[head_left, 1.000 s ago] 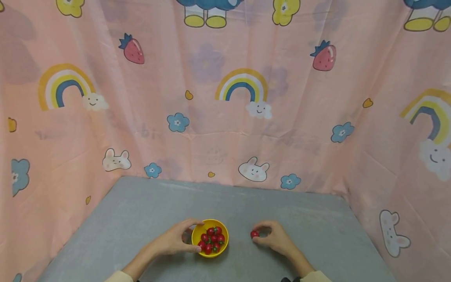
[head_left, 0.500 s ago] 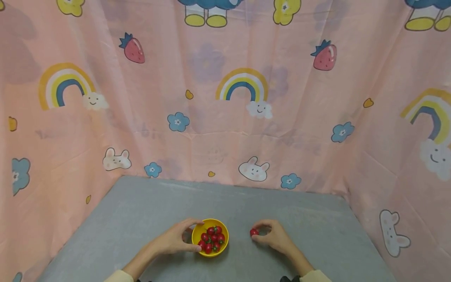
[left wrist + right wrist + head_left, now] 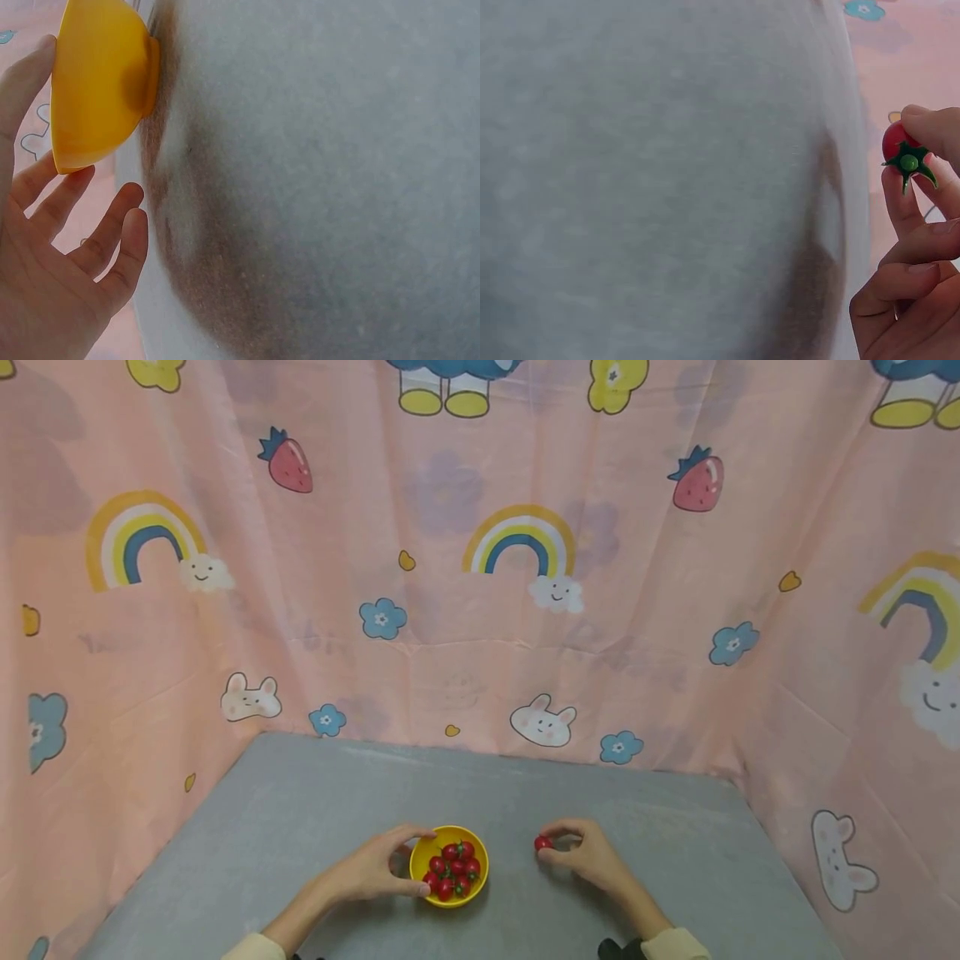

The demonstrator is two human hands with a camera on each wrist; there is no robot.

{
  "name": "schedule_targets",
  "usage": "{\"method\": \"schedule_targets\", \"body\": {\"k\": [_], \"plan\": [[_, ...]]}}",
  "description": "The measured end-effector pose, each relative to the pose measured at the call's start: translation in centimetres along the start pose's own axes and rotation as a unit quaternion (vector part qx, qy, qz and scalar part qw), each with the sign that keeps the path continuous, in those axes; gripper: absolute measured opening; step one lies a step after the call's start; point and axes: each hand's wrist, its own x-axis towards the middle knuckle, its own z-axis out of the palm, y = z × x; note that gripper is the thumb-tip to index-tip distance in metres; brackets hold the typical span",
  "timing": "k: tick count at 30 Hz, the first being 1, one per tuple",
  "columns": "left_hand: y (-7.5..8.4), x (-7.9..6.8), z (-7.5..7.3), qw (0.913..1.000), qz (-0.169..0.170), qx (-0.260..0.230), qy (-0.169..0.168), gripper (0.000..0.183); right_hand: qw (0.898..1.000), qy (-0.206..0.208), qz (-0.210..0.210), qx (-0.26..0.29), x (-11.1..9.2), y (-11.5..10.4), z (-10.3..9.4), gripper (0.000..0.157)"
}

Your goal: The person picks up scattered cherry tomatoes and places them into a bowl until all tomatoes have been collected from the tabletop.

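A small yellow bowl stands on the grey table, with several red cherry tomatoes inside. My left hand grips the bowl from its left side, thumb on the near rim and fingers toward the far rim. In the left wrist view the bowl's outer wall shows between thumb and fingertips, and the other fingers spread free of it. To the right of the bowl, my right hand pinches a single cherry tomato between thumb and fingertips. Its green star-shaped calyx faces the right wrist camera.
The grey table runs back to a pink cloth printed with rainbows, strawberries and rabbits. This cloth hangs on the left, back and right sides. A strip of table separates the bowl from my right hand.
My right hand has shifted slightly away from me with the cherry tomato still pinched. My left hand stays on the bowl. The head view has tilted a little.
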Motion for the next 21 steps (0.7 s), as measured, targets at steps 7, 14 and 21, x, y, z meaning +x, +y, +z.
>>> {"method": "schedule_targets", "body": {"k": [7, 14, 21], "plan": [[0.1, -0.1, -0.1, 1.0000, -0.001, -0.004, -0.001, 0.066, 1.000, 0.005, -0.007, -0.008, 0.7, -1.0, 0.0, 0.023], [0.5, -0.1, -0.1, 0.9999, 0.005, -0.010, -0.004, 0.065, 1.000, -0.004, -0.007, -0.008, 1.5, -2.0, 0.4, 0.022], [0.7, -0.1, -0.2, 0.9999, 0.001, -0.013, -0.003, 0.065, 1.000, -0.017, -0.026, 0.004, 2.3, -3.1, 1.0, 0.023]]}}
